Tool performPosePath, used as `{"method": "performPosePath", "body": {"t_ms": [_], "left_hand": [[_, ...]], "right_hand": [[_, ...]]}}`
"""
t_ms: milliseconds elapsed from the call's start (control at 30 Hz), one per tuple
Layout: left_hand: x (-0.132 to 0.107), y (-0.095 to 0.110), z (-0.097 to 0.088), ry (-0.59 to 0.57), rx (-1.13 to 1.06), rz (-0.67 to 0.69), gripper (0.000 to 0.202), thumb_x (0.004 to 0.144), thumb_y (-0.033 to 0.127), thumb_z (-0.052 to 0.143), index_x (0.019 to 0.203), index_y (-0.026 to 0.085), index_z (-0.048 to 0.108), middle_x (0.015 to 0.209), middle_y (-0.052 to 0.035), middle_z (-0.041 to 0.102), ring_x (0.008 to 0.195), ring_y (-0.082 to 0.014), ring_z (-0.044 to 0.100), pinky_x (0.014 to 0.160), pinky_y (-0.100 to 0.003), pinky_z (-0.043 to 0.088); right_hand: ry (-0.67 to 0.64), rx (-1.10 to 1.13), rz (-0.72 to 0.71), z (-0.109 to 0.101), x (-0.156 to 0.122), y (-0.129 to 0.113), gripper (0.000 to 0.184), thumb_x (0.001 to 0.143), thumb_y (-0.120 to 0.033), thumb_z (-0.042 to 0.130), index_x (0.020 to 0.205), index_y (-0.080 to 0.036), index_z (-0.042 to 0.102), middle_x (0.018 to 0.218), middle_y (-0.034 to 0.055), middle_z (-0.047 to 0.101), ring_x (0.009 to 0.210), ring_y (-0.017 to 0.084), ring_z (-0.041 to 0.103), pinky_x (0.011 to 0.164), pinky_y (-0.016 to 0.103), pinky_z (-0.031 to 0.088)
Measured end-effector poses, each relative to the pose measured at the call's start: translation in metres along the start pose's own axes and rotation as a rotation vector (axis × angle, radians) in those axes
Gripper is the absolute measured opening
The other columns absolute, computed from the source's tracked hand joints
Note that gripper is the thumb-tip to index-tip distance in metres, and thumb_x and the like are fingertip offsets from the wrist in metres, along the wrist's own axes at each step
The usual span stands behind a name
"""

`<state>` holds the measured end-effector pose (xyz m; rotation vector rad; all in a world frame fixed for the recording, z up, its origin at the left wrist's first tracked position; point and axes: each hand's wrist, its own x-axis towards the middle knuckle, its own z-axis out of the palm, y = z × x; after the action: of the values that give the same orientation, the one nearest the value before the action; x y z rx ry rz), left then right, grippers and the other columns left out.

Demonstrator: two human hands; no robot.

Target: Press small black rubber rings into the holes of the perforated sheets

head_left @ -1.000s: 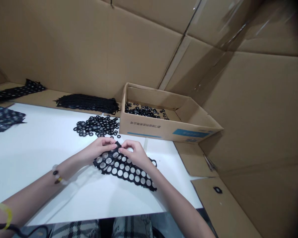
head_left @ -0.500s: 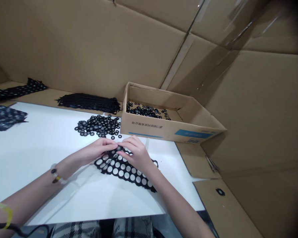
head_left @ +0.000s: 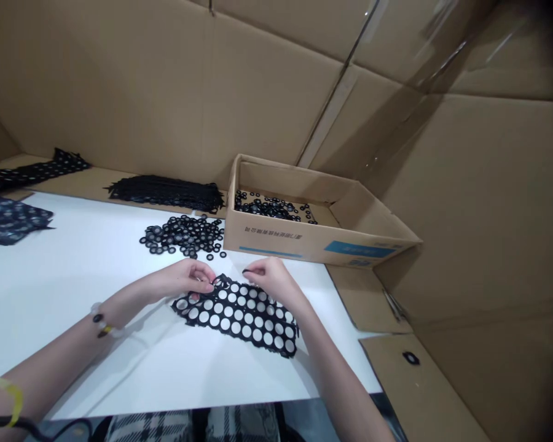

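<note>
A black perforated sheet (head_left: 239, 316) with rows of round holes lies on the white table in front of me. My left hand (head_left: 191, 277) pinches its upper left corner between thumb and fingers. Just above the sheet's far edge, my right hand (head_left: 271, 279) is closed on a small black ring (head_left: 246, 271), seen nearly edge-on at the fingertips. Beyond my left hand sits a loose pile of black rings (head_left: 184, 233), some with greyish centres.
A cardboard box (head_left: 322, 236) with many rings inside stands behind my right hand. Stacked black sheets (head_left: 166, 191) lie along the back, with more sheets (head_left: 13, 218) at the far left. One black ring piece (head_left: 411, 358) rests on cardboard at right. Cardboard walls enclose the table.
My right hand has moved right, away from my left hand, with a black ring in its fingertips. More of the sheet's holes now show. My left hand stays at the sheet's corner.
</note>
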<state>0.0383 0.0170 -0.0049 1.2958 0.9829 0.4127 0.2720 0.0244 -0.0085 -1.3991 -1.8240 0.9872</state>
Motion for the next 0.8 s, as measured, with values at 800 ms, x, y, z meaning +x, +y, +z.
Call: {"method": "performPosePath", "body": {"t_ms": [800], "left_hand": [[-0.001, 0.000, 0.011, -0.003, -0.109, 0.209, 0.028, 0.079, 0.039, 0.066, 0.093, 0.015, 0.069, 0.075, -0.0016, 0.063, 0.066, -0.0128, 0.051, 0.059, -0.021, 0.036]], "right_hand": [[-0.034, 0.136, -0.086, 0.028, -0.012, -0.021, 0.011, 0.074, -0.023, 0.056, 0.068, -0.015, 0.061, 0.068, -0.0010, 0.061, 0.068, 0.013, 0.056, 0.068, 0.024, 0.044]]}}
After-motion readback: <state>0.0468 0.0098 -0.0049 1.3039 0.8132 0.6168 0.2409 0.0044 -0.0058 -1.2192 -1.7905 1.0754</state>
